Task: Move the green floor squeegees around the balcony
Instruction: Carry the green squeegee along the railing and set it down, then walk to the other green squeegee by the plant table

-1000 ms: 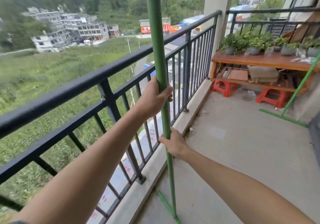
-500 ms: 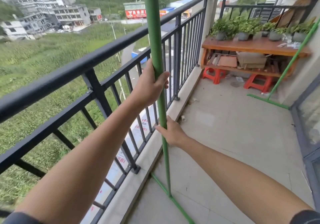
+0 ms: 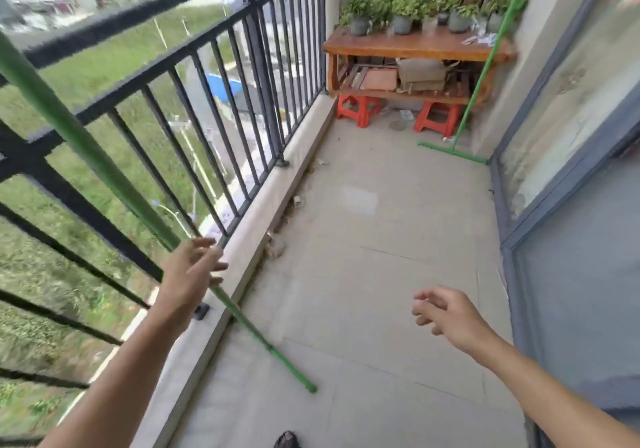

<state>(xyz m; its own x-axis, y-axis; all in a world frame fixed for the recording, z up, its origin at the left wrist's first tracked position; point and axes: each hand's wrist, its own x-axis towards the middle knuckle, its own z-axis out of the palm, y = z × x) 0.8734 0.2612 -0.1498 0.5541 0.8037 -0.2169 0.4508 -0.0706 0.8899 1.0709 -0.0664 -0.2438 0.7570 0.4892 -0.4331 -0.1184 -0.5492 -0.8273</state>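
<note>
A green floor squeegee [image 3: 104, 170] leans slanted against the black railing [image 3: 263, 66]; its lower end rests on the concrete floor near the curb. My left hand [image 3: 188, 274] is at the middle of its pole with the fingers spread, not closed around it. My right hand [image 3: 446, 316] hovers open over the floor, well to the right of the pole. A second green squeegee [image 3: 485, 59] leans on the far right wall, its head [image 3: 453, 152] on the floor.
A wooden bench [image 3: 415, 45] with potted plants [image 3: 401, 7] stands on red stools [image 3: 360, 108] at the far end. A grey-framed glass door [image 3: 571, 101] lines the right side. Bits of debris lie along the curb [image 3: 256, 233]. A shoe tip [image 3: 285, 440] shows at the bottom.
Both hands gripped the upright pole before; now both have let go. The pole has tipped left onto the railing, and my right hand has moved away to the right.
</note>
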